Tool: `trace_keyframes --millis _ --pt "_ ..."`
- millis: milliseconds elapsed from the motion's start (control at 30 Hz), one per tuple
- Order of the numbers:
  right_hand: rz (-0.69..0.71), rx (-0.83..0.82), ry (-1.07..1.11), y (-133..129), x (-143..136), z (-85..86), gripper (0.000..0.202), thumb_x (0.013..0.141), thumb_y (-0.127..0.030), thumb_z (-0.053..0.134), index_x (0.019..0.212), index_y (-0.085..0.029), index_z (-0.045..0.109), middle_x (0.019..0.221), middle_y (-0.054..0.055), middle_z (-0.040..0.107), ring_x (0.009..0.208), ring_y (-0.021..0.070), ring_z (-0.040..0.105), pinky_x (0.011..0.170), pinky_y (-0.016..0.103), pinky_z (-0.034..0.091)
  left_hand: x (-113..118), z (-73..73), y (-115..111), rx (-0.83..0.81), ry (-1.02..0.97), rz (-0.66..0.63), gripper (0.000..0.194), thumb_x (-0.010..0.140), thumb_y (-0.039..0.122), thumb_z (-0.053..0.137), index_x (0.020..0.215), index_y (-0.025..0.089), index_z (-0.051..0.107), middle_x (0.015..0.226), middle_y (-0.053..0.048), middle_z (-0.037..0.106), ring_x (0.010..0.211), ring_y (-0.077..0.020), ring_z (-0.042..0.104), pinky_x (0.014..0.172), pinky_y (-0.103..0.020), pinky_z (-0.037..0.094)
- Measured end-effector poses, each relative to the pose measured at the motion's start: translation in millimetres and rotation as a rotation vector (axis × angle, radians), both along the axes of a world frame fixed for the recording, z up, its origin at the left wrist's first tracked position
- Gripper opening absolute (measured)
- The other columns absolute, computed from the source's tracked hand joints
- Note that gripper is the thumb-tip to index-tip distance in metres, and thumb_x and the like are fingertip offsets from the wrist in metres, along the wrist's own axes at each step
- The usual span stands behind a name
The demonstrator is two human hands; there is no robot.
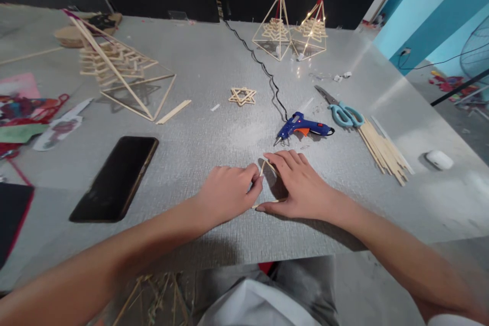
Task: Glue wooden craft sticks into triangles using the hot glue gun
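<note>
Thin wooden sticks point(263, 167) meet in a small triangle on the grey table between my two hands. My left hand point(228, 192) is closed, thumb and curled fingers pinching the triangle's left side. From the right, my right hand point(303, 183) grips the triangle, fingertips at its upper corner and thumb by the lower stick; the palm hides its right part. Just beyond my right hand lies a blue glue gun point(305, 125) with an orange trigger. A finished six-pointed stick star point(242, 96) rests farther back.
Scissors point(346, 114) and a bundle of sticks point(382, 150) lie right, near a white case point(439, 159). A phone point(116, 178) lies left. Stick pyramid lanterns point(128, 89) stand back left and back right. The glue gun's black cord point(263, 65) crosses the table's back.
</note>
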State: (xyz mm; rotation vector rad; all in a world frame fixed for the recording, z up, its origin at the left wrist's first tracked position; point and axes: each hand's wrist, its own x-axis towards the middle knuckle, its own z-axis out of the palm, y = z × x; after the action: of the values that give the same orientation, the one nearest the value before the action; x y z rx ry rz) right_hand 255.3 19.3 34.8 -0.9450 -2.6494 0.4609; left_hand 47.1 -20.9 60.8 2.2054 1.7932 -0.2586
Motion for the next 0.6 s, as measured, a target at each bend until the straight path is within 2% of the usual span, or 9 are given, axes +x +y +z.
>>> trace_keyframes --millis 233,367,500,600 --pt "0.046 0.030 -0.027 1 1 1.9 0.087 0.081 -0.072 0.087 0.143 -0.016 0.063 0.131 0.018 0.064 0.120 0.0381 0.060 0.100 0.056 0.051 0 0.2 -1 0.029 0.006 -0.028 0.031 0.110 0.033 0.043 0.115 0.021 0.071 0.089 -0.009 0.083 0.080 -0.0316 0.080 0.065 -0.036 0.045" --pt "0.040 0.029 -0.030 1 1 2.5 0.082 0.082 -0.071 0.087 0.139 -0.015 0.066 0.130 0.018 0.065 0.118 0.0376 0.060 0.099 0.055 0.051 -3 -0.7 -3 0.059 -0.014 -0.072 0.027 0.108 0.027 0.044 0.111 0.020 0.070 0.081 -0.009 0.081 0.072 -0.0296 0.077 0.060 -0.035 0.042" --pt "0.042 0.025 -0.028 1 1 1.7 0.084 0.082 -0.073 0.085 0.142 -0.016 0.065 0.132 0.018 0.064 0.120 0.0380 0.059 0.100 0.056 0.050 -11 -7.7 -6 0.202 -0.071 -0.145 0.024 0.106 0.025 0.045 0.101 0.019 0.068 0.069 -0.005 0.075 0.057 -0.0241 0.069 0.053 -0.034 0.037" --pt "0.048 0.025 -0.014 1 2 0.9 0.083 0.084 -0.071 0.084 0.142 -0.015 0.064 0.132 0.019 0.064 0.120 0.0373 0.058 0.099 0.054 0.049 -15 -11.6 -12 0.317 -0.107 -0.197 0.024 0.105 0.020 0.044 0.099 0.019 0.067 0.073 -0.005 0.075 0.062 -0.0230 0.070 0.057 -0.034 0.044"
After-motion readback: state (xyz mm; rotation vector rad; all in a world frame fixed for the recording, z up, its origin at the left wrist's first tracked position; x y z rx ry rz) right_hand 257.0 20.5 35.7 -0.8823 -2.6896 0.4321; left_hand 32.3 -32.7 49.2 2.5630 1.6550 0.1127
